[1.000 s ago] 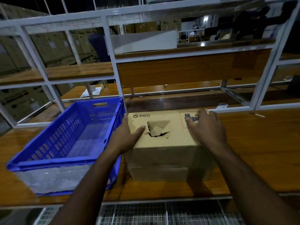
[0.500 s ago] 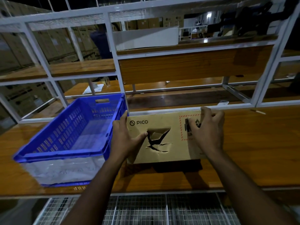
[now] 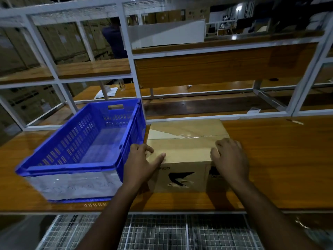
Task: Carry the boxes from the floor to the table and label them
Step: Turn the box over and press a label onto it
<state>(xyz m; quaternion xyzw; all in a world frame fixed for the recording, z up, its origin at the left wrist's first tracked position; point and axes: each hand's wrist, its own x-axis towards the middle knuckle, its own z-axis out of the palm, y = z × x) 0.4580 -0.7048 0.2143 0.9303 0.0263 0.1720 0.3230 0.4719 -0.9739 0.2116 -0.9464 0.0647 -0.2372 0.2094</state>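
A brown cardboard box (image 3: 185, 141) stands on the wooden table (image 3: 279, 159), just right of a blue crate. Its taped flap side faces up, and the side with the torn hand hole and logo faces me. My left hand (image 3: 140, 163) grips the box's near left corner, thumb on the top face. My right hand (image 3: 230, 159) holds the near right corner, fingers curled over the top edge.
A blue plastic crate (image 3: 81, 147) stands on the table at the left, touching or nearly touching the box. White metal shelf frames (image 3: 131, 69) rise behind the table. A wire mesh shelf (image 3: 162, 231) lies below the table edge. A person stands far behind the rack.
The box has been tipped toward me: the face with the hole, which pointed up, now faces me, and the taped side is on top. Both hands stayed on its corners.
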